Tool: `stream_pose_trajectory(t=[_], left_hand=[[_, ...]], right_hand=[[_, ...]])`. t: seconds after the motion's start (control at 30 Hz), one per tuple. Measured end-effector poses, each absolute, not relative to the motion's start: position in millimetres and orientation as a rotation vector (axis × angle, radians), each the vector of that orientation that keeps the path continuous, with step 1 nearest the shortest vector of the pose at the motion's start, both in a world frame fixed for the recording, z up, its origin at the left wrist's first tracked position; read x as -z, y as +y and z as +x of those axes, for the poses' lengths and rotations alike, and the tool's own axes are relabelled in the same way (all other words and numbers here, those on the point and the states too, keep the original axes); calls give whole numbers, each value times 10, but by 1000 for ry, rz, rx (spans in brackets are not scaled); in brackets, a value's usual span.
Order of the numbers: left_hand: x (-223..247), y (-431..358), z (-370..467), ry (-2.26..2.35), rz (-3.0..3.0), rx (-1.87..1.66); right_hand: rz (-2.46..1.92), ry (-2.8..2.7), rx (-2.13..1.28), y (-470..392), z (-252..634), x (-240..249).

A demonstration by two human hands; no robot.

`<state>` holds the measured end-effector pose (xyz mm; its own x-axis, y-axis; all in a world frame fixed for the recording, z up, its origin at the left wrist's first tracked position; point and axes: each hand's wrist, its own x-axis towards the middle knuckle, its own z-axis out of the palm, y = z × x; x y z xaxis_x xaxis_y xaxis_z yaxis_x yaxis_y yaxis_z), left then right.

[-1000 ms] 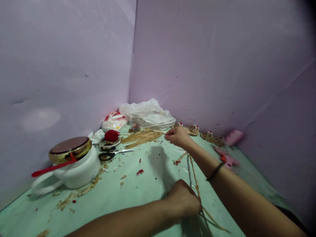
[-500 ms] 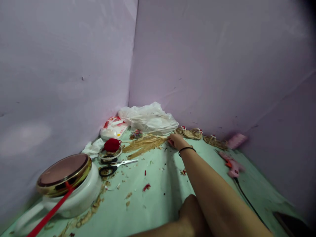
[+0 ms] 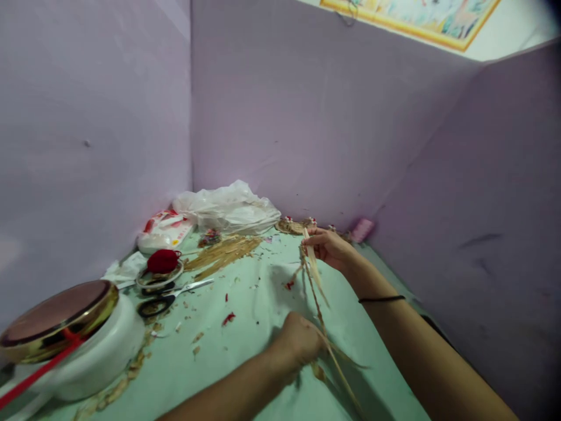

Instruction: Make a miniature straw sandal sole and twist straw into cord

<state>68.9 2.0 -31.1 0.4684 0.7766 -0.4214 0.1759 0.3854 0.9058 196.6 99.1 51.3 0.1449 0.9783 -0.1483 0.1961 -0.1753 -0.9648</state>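
Green tabletop, straw strand at hands, slanting away, far end leftward

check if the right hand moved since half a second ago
Yes, rightward: the right hand was just below the bag's right end and is now well right of it.

At left, a white mug under a gold-rimmed lid, with a red stick across the front. Beyond, scissors just beside a white ring with red yarn on top. Farther back, a red-and-white pack next to a plastic bag. By the far wall, something pink; high above, a yellow-framed picture.
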Motion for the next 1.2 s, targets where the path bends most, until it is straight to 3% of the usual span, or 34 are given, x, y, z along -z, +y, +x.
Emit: stream_pose_trajectory(t=[0.13,0.27,0.43,1.2], left_hand=[[285,33,646,950,1148,-490],[246,9,605,952,1100,-412],[221,-50,613,992,1100,-416],[240,-34,635,1005,1109,-395]], right_hand=[[-1516,-1219,-1335,262,2257,-404],[-1803,-1396,-1015,-210,2359,16],[-1739,-1557,-819,-490,2235,335],[-1549,-1483,-1000,-565,2148,275]])
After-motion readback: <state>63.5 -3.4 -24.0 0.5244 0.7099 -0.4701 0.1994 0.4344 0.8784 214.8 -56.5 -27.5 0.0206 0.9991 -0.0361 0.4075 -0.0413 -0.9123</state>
